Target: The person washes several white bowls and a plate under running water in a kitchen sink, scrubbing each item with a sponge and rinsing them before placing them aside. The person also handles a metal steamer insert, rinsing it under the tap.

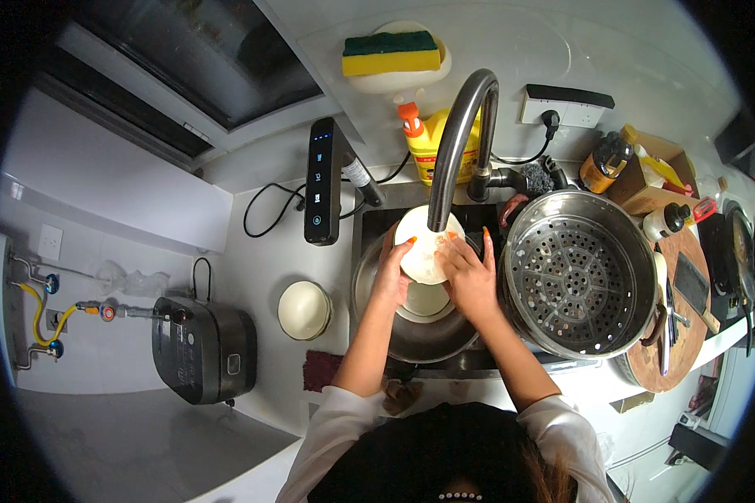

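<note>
My left hand (394, 267) holds a white bowl (423, 251) by its left rim, under the spout of a curved metal faucet (441, 157). The fingers of my right hand (469, 270) press against the right side of the same bowl; whether they hold anything is hidden. Below both hands, a wide metal pan (415, 346) sits in the sink area with another pale bowl (425, 302) inside it. Whether water is running cannot be told.
Left of the pan are a light bowl (304, 310), a dark red cloth (321, 371) and a black rice cooker (204, 352). At right stand a steel steamer (576, 276) and a round wooden board (660, 352) bearing a cleaver (691, 276). A yellow detergent bottle (425, 151) stands behind the faucet.
</note>
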